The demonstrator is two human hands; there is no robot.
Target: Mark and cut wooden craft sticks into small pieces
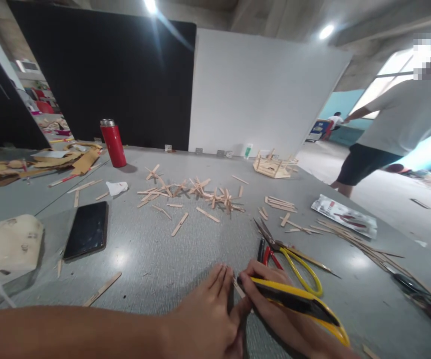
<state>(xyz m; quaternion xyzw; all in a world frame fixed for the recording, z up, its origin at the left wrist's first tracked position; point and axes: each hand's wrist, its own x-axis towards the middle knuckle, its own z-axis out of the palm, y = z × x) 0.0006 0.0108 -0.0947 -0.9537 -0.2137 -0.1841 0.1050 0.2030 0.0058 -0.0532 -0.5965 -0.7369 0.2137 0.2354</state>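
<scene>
My left hand (pixel 208 314) lies flat on the grey table (pixel 155 249), fingers stretched out together, pressing next to a thin wooden stick (pixel 238 288). My right hand (pixel 271 299) is closed round a yellow and black utility knife (pixel 298 304), its tip at that stick between the two hands. Much of the stick is hidden under my fingers.
Yellow-handled pliers (pixel 290 257) and red-handled snips (pixel 270 254) lie just beyond my right hand. Several loose wooden sticks (pixel 196 194) are scattered mid-table. A black phone (pixel 87 230), a red flask (pixel 112 143), a stick model (pixel 273 164) and a packet (pixel 344 215) also sit there. A person (pixel 395 129) stands at right.
</scene>
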